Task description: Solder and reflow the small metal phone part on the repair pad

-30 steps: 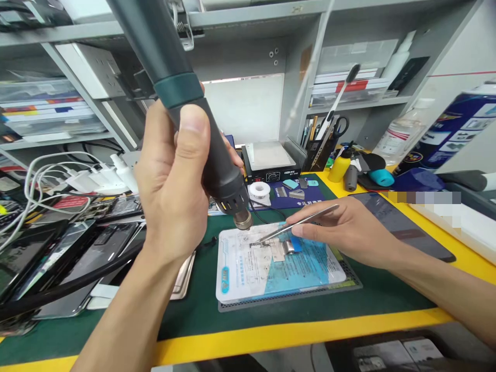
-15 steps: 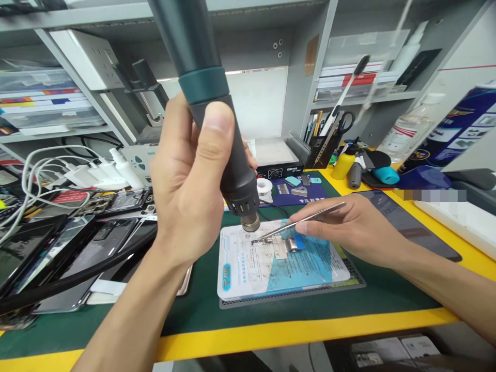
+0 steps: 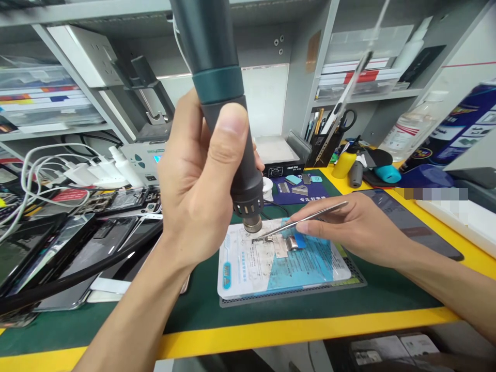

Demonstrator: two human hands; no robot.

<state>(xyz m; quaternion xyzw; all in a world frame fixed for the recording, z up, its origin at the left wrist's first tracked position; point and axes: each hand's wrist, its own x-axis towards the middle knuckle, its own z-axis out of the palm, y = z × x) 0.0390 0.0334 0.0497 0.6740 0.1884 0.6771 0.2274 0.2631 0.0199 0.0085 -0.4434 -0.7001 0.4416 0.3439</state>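
My left hand [image 3: 209,175] is wrapped round the dark handle of a hot air gun [image 3: 240,139], its metal nozzle pointing down close above the work. Pinched in my right hand [image 3: 349,222] is a pair of metal tweezers [image 3: 306,214]. Their tips touch or hover at a small flex cable part [image 3: 281,248], too fine to tell which. A rolled silvery piece with blue film [image 3: 293,242] joins its right side. The part lies on a white and blue printed pad [image 3: 248,279], which rests on the green mat [image 3: 201,310].
Several opened phones [image 3: 104,248] lie at the left, with a thick black hose [image 3: 89,274] across them. A small heating plate [image 3: 277,150] stands behind. At the right are a dark screen [image 3: 414,222], a yellow bottle [image 3: 344,164] and a pen holder [image 3: 321,147].
My left hand and the hot air gun have shifted slightly right, the nozzle a little lower. My right hand and the tweezers stay nearly in place.
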